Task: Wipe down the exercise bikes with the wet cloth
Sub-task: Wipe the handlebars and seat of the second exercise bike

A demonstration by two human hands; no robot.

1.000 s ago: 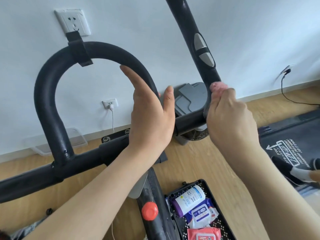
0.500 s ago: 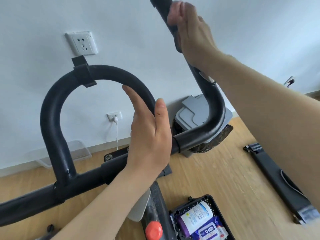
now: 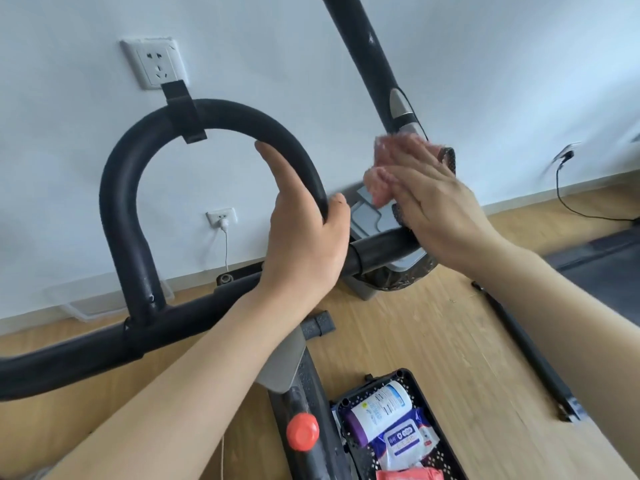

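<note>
The exercise bike's black handlebar fills the view: a padded loop on the left and a long right grip bar rising to the top edge. My left hand grips the right side of the loop, fingers inside it and thumb outside. My right hand holds a pink cloth wrapped against the bend at the bottom of the right bar, just below its silver sensor strip. The hand and cloth are motion-blurred.
Below are the bike's frame with a red knob and a black basket holding a bottle and wipe packs. A grey bin stands by the white wall behind the bar. A black rail lies on the wood floor at right.
My right hand slid from the bar's bend up to its top and has come back down to the bend with the cloth. My left hand stays on the loop.
</note>
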